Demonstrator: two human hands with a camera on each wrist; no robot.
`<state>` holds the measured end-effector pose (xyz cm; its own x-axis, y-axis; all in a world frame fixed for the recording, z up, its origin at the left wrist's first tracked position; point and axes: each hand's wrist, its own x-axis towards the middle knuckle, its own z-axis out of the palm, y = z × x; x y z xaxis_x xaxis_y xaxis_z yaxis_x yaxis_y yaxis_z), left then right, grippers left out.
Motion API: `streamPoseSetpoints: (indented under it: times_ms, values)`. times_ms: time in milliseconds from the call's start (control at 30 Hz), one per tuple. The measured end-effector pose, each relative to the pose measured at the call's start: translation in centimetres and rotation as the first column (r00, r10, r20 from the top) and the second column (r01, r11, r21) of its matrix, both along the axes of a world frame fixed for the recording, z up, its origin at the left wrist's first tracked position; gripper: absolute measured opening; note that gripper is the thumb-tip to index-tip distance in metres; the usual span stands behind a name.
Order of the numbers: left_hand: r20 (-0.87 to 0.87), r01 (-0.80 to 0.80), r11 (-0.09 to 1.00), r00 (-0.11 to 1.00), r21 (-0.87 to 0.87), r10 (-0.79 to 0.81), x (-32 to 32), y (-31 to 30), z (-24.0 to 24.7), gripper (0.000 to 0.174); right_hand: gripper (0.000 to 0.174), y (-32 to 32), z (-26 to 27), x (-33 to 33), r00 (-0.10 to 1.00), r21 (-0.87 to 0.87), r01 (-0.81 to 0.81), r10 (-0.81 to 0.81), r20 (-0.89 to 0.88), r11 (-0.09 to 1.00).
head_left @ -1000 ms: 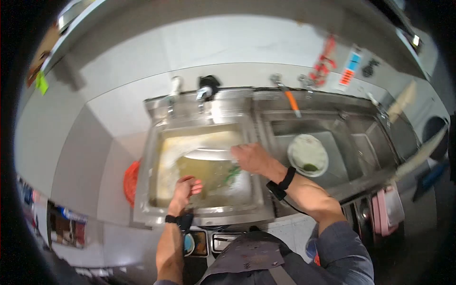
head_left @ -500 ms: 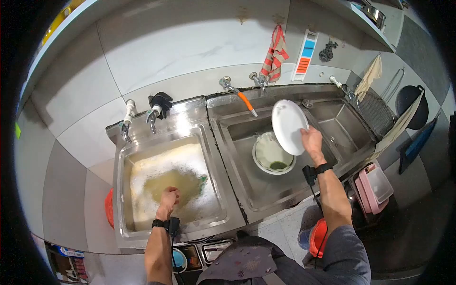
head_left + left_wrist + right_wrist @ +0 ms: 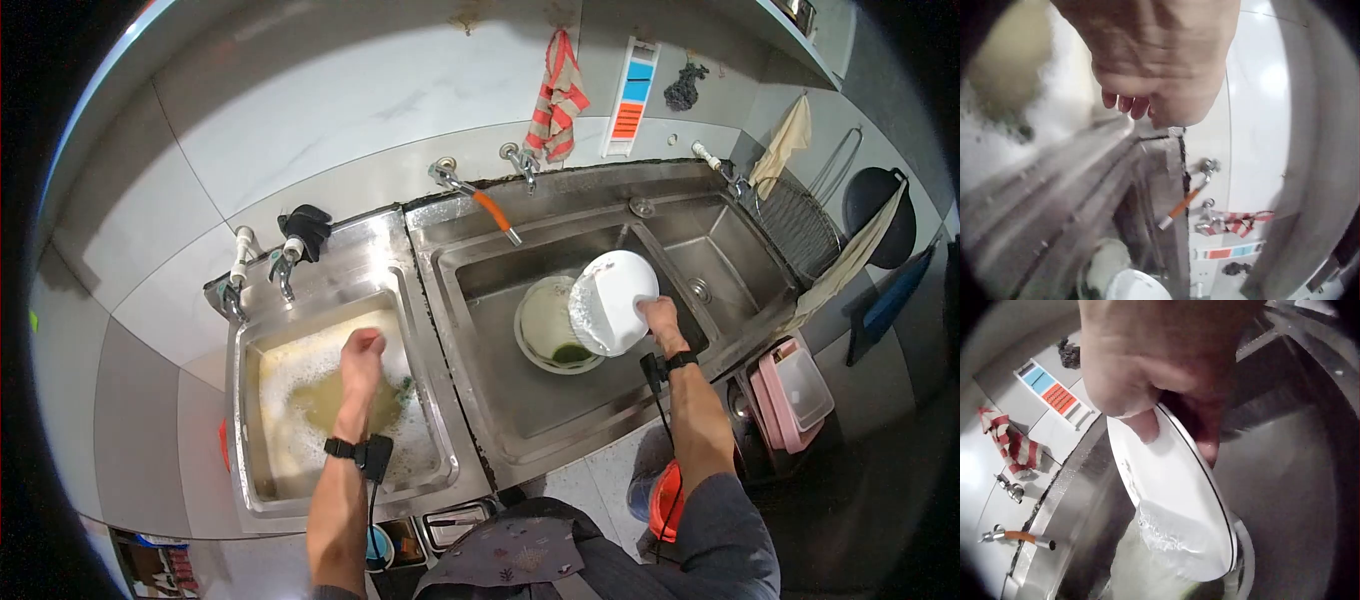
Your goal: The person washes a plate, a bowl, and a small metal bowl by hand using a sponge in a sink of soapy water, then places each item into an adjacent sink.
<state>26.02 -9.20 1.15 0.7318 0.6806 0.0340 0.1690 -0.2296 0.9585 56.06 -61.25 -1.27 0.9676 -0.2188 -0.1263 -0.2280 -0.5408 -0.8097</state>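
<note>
My right hand [image 3: 660,318] grips the edge of a white plate [image 3: 625,300], its thumb on the upper face. The plate, with a thin dark line round its rim [image 3: 1225,519], tilts over a round white bowl [image 3: 535,358] in the middle basin. Water slides across the plate's lower part. Pale cloudy water and a dark green patch [image 3: 572,353] show in the bowl. My left hand [image 3: 362,362] hovers over the soapy water [image 3: 300,360] of the left sink, fingers loosely curled. In the left wrist view its fingertips [image 3: 1125,103] show with nothing in them.
An orange-tipped faucet [image 3: 490,210] reaches over the middle basin, and a smaller basin [image 3: 715,255] lies to its right. A black glove [image 3: 305,230] hangs by the left taps [image 3: 283,270]. A striped cloth [image 3: 558,100] hangs on the wall; pink trays [image 3: 785,395] stand at lower right.
My right hand has carried the plate from the left sink to over the bowl and tipped it downward. My left hand has risen slightly above the soapy water. The view has shifted right.
</note>
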Motion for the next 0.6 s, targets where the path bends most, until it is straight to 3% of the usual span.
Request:
streamPoseSetpoints:
  times_ms: [67,133,167,200,267,300,333,367,400,433,500,533,567,600]
  values:
    - [0.039,0.106,0.990,0.994,-0.090,-0.102,3.5,-4.2,4.2,0.018,0.058,0.4,0.8,-0.5,0.998,-0.004,-0.031,0.031,-0.053,1.000]
    - [0.017,0.214,0.954,0.976,-0.210,-0.216,6.3,-8.6,6.1,0.018,0.053,-0.4,-2.1,0.9,0.955,0.099,-0.178,0.196,-0.221,0.979]
    - [0.022,0.297,0.922,0.953,-0.249,-0.301,8.1,-9.6,4.5,0.020,0.048,-0.7,-4.1,1.4,0.960,0.219,-0.124,0.173,-0.222,0.968]
    - [0.030,0.378,0.880,0.922,-0.287,-0.386,10.2,-10.4,2.5,0.021,0.048,-0.7,-4.8,1.3,0.961,0.225,-0.116,0.166,-0.219,0.968]
    - [-0.063,0.413,0.875,0.895,-0.251,-0.441,12.3,-14.3,1.3,0.026,0.043,-0.4,-6.4,0.9,0.933,0.315,-0.129,0.223,-0.283,0.940]
    - [-0.112,0.484,0.868,0.862,-0.113,-0.495,13.1,-16.2,0.6,0.033,0.040,-0.5,-8.9,2.3,0.928,0.079,-0.232,0.245,-0.282,0.970]
    - [-0.167,0.549,0.836,0.826,0.022,-0.538,13.8,-17.9,-0.4,0.040,0.040,-0.1,-8.4,2.2,0.929,0.080,-0.226,0.240,-0.281,0.971]
    - [-0.308,0.601,0.787,0.782,0.143,-0.541,15.0,-19.1,-2.1,0.047,0.039,1.2,-7.6,1.9,0.914,-0.133,-0.287,0.229,-0.336,0.949]
    - [-0.448,0.655,0.714,0.730,0.248,-0.515,16.0,-20.0,-3.9,0.056,0.039,1.9,-7.2,1.7,0.897,-0.334,-0.346,0.205,-0.391,0.877]
    - [-0.453,0.658,0.711,0.727,0.247,-0.516,16.4,-20.8,-4.9,0.056,0.038,2.4,-7.7,1.8,0.841,-0.426,-0.511,0.333,-0.426,0.746]
    - [-0.596,0.615,0.780,0.672,0.117,-0.441,17.0,-22.1,-7.1,0.066,0.039,3.2,-7.2,-0.1,0.842,-0.457,-0.528,0.372,-0.390,0.716]
    - [-0.596,0.614,0.781,0.672,0.116,-0.440,18.0,-21.9,-10.6,0.066,0.039,4.0,-6.6,-1.0,0.839,-0.491,-0.544,0.415,-0.353,0.680]
    - [-0.618,0.721,0.657,0.624,0.220,-0.478,19.4,-21.5,-15.4,0.067,0.040,4.8,-7.4,-0.9,0.785,-0.528,-0.618,0.497,-0.370,0.583]
    - [-0.647,0.803,0.508,0.570,0.311,-0.506,20.1,-21.1,-18.0,0.068,0.040,5.5,-6.6,-1.0,0.782,-0.524,-0.622,0.500,-0.372,0.582]
